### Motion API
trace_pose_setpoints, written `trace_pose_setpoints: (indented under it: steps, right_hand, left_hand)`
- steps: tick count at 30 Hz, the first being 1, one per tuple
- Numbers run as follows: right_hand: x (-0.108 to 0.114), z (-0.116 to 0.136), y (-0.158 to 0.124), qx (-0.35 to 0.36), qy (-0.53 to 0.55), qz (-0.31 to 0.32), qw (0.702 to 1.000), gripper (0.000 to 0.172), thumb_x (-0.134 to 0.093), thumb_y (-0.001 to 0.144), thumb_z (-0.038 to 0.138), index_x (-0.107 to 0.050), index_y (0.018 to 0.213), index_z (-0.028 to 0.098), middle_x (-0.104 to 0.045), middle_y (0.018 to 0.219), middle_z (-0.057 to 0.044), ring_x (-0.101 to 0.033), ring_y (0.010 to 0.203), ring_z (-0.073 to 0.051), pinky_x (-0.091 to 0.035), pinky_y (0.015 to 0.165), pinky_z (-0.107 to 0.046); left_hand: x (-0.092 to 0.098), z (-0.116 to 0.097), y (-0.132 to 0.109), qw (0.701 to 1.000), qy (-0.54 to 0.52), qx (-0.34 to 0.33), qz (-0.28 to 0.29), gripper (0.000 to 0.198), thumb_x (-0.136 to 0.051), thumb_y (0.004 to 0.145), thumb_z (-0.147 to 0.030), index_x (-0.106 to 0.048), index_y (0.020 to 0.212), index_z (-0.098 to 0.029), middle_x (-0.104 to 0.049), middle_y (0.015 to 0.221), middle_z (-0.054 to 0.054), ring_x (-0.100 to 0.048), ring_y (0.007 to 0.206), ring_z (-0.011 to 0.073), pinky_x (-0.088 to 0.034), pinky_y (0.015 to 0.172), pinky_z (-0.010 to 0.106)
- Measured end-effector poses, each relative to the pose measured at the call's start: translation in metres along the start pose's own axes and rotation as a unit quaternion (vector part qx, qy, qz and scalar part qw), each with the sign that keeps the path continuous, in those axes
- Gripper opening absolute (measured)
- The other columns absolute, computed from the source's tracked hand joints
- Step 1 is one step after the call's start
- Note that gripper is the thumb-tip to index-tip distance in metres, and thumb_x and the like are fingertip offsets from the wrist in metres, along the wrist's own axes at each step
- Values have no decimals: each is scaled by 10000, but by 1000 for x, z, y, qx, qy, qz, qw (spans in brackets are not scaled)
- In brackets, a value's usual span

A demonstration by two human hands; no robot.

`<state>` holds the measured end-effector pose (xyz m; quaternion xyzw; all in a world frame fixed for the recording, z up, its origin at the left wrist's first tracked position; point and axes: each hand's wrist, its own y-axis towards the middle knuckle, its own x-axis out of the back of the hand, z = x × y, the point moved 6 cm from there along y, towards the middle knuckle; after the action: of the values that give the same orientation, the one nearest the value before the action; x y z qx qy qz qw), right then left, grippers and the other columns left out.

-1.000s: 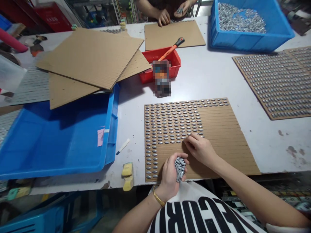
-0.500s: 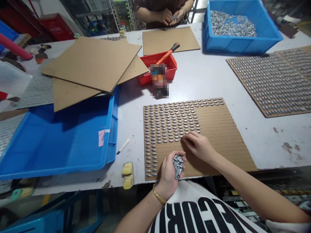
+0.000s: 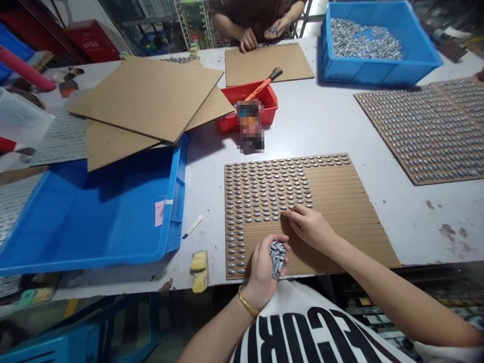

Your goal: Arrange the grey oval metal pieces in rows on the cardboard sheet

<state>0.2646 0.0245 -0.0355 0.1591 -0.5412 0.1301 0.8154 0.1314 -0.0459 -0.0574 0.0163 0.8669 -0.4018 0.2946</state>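
Head cam view, and this person is laying little metal pieces [image 3: 278, 254] into the grooves of a cardboard sheet [image 3: 348, 227] on the bench [image 3: 423, 232], going row by row. Looks like they're around the middle of the sheet, with a block of rows filled at the upper left and bare grooves showing toward the lower right. The left hand [image 3: 262, 269] is curling around a loose clump of the pieces, sitting over the sheet's bottom edge. The right hand [image 3: 310, 227] is reaching in just beside that clump, its fingertips [image 3: 288, 214] touching down at the end of a filled row, though I can't tell if a piece is pinched there. My read: the next move calls for passing another piece from the left hand's clump to that row end. Up top, a blue tub [image 3: 378, 75] is holding a big heap of similar pieces, and a co-worker's hand [image 3: 248, 40] is resting on another cardboard sheet [image 3: 268, 63].
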Motion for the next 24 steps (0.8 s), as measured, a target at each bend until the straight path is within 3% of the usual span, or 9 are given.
trace_pose_setpoints:
  steps: [8,17,24]
  right_hand:
    - [1,2,0,2,13,-10,1000,314,-399,899,121,-652,1059,216,-593,877,-66,-568,755,-154,-451,647,-242]
    - [27,-2,-20,-39,171,-89,980,232,-451,921,207,-597,1101,223,-615,915,-59,-605,798,-168,-491,699,-282]
    - [29,42,-35,-10,270,2,963,256,-472,918,239,-607,1135,247,-624,997,-74,-597,924,-183,-502,786,-303]
  left_hand:
    - [-2,-2,-1,1000,5,0,-6,314,-540,768,-413,-638,917,-154,-576,770,34,-495,531,93,-252,355,173]
    - [-3,-4,-4,1000,17,-14,-13,330,-530,789,-413,-637,959,-150,-581,765,33,-493,528,90,-250,350,169]
    - [-12,-1,-3,999,18,-34,-22,347,-553,793,-418,-653,1017,-174,-588,742,19,-473,505,93,-277,337,177]
